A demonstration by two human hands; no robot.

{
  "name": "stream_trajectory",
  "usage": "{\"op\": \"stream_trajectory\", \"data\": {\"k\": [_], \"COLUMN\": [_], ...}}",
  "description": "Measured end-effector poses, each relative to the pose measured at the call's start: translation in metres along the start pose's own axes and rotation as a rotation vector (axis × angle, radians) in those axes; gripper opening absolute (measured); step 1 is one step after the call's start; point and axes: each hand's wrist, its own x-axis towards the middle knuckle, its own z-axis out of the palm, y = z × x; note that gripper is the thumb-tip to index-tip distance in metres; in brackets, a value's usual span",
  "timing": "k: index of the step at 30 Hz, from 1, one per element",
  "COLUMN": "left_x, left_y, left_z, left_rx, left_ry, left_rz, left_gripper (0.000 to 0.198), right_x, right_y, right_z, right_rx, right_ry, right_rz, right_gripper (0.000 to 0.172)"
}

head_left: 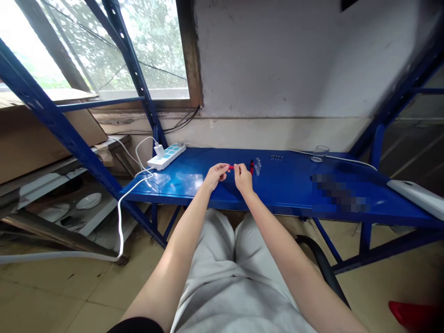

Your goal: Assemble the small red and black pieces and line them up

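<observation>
Both my hands meet over the middle of a blue metal shelf [284,189]. A small red piece [231,167] is pinched between the fingertips of my left hand [215,175] and my right hand [243,178]. Just right of my right hand lie a small red-and-black item [251,167] and a cluster of tiny clear parts [257,167]. Farther right on the shelf sits a row of small dark dots [276,157].
A white power strip [166,156] with a plugged-in charger and a white cable [120,217] sits at the shelf's left end. A clear cup [319,153] stands at the back right. Blue rack posts [55,120] frame the window. White bowls [89,200] lie on a lower left shelf.
</observation>
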Motion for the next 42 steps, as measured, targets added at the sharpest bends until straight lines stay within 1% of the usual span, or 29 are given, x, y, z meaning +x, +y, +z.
{"op": "stream_trajectory", "data": {"k": [3, 7, 13, 16, 19, 23, 27, 31, 34, 39, 42], "left_x": [0.0004, 0.0014, 0.0029, 0.0021, 0.0014, 0.0011, 0.0, -0.0009, 0.0002, 0.0036, 0.0037], "left_y": [-0.0008, -0.0015, 0.0002, 0.0019, 0.0026, 0.0022, 0.0022, 0.0019, 0.0008, 0.0, 0.0004], "left_z": [-0.0009, -0.0024, -0.0048, -0.005, -0.0044, -0.0035, -0.002, -0.0005, -0.0013, -0.0046, -0.0056], "left_rx": [-0.032, -0.046, -0.133, -0.181, -0.211, -0.219, -0.174, -0.133, -0.119, -0.148, -0.141], "left_ry": [0.006, 0.039, 0.145, 0.166, 0.149, 0.093, 0.031, 0.0, 0.046, 0.205, 0.264], "left_rz": [0.007, 0.002, 0.024, 0.032, 0.02, 0.012, -0.001, -0.009, 0.007, 0.061, 0.073], "left_gripper": [0.037, 0.036, 0.036, 0.037, 0.037, 0.036, 0.035, 0.035, 0.035, 0.032, 0.032], "right_x": [0.0005, 0.0003, -0.0008, -0.0006, 0.0004, 0.0019, 0.0025, 0.0023, 0.0019, 0.0012, 0.0007], "right_y": [0.0012, -0.0003, -0.0011, 0.0004, 0.0025, 0.0054, 0.0075, 0.0077, 0.0065, 0.0035, 0.0022], "right_z": [0.0017, 0.0012, 0.0004, 0.0018, 0.0038, 0.0067, 0.0085, 0.0084, 0.0075, 0.0053, 0.0039], "right_rx": [0.0, -0.01, 0.023, 0.067, 0.109, 0.112, 0.076, 0.057, 0.046, -0.004, -0.05], "right_ry": [0.012, 0.021, -0.019, -0.048, -0.061, -0.067, -0.083, -0.083, -0.09, -0.087, -0.101], "right_rz": [-0.031, -0.028, -0.034, -0.07, -0.097, -0.127, -0.18, -0.182, -0.183, -0.175, -0.162], "right_gripper": [0.035, 0.033, 0.034, 0.032, 0.03, 0.029, 0.028, 0.027, 0.025, 0.02, 0.02]}}
